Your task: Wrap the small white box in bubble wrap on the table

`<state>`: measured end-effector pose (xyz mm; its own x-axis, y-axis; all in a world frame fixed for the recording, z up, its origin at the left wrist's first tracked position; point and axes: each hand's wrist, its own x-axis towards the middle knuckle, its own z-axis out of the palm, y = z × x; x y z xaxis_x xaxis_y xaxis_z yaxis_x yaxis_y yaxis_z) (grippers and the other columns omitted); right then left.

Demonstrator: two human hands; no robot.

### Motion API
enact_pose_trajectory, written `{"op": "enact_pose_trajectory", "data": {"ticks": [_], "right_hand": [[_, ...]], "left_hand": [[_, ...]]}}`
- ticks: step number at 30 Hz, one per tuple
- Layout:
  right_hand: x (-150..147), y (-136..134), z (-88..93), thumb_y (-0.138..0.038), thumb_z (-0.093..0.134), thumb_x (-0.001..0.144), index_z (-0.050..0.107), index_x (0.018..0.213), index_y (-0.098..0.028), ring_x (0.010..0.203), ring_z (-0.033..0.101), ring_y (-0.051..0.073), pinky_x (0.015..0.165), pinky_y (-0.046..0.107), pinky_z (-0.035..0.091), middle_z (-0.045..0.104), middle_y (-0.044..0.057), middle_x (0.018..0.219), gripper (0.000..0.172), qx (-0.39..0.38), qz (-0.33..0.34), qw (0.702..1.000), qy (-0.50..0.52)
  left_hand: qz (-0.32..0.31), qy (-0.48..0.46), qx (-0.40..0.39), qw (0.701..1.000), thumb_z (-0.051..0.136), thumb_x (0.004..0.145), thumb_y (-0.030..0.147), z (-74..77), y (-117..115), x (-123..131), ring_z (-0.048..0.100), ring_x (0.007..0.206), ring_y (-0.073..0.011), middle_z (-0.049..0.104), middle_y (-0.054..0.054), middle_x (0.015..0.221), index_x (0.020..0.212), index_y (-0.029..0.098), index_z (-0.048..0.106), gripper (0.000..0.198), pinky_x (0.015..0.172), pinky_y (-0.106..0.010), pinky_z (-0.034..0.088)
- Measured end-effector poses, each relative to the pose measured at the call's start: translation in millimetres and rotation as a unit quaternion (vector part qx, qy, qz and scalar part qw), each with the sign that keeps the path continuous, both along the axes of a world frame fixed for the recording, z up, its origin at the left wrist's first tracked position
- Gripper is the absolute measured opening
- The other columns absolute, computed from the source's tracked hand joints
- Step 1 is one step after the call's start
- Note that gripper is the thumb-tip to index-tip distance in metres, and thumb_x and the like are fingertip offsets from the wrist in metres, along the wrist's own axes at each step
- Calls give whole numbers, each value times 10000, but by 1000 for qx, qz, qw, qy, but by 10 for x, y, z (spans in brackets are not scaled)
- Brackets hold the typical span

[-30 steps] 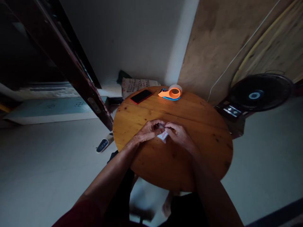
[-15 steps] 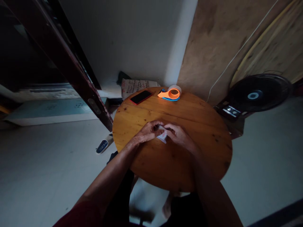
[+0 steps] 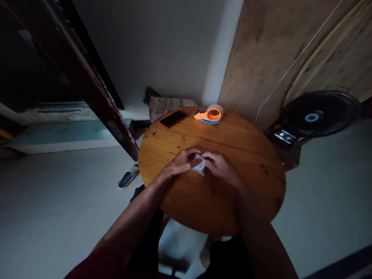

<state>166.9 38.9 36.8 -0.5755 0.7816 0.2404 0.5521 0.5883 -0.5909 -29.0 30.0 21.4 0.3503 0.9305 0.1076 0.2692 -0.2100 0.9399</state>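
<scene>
Between my two hands, above the middle of a round wooden table (image 3: pixel 215 205), is a small whitish packet (image 3: pixel 200 167) with faint reddish print. My left hand (image 3: pixel 185 161) is closed on its left side, the thumb lying across it. From the right, my right hand (image 3: pixel 218 164) pinches its upper edge with thumb and fingers. The fingertips of both hands nearly meet at the top and hide part of the packet. Its lower corner points down toward me.
At the table's far side lie a red-edged phone (image 3: pixel 173 119) and an orange tape dispenser (image 3: pixel 213 114) with a roll of tape. A printed sack (image 3: pixel 168 105) sits behind the table. To the right stands a black fan (image 3: pixel 316 116); a slipper (image 3: pixel 126 179) lies on the floor at left.
</scene>
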Motion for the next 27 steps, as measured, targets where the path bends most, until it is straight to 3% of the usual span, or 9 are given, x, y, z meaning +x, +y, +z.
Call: {"op": "enact_pose_trajectory", "data": {"ticks": [6, 27], "right_hand": [[-9, -22, 38, -227, 495, 893, 663, 1008, -247, 938, 599, 172, 830, 296, 441, 672, 42, 1027, 204, 28, -10, 999, -31], [-27, -18, 12, -210, 486, 888, 672, 969, -234, 890, 609, 163, 778, 274, 447, 678, 36, 973, 204, 29, -15, 999, -19]], "left_hand": [[-13, 1, 13, 1000, 613, 813, 299, -31, 12, -1, 611, 882, -160, 665, -51, 1009, 1100, 161, 613, 319, 773, -274, 485], [-1, 7, 11, 1000, 620, 805, 318, -70, 23, -7, 605, 872, -166, 664, -54, 991, 1107, 153, 618, 343, 778, -286, 482]]}}
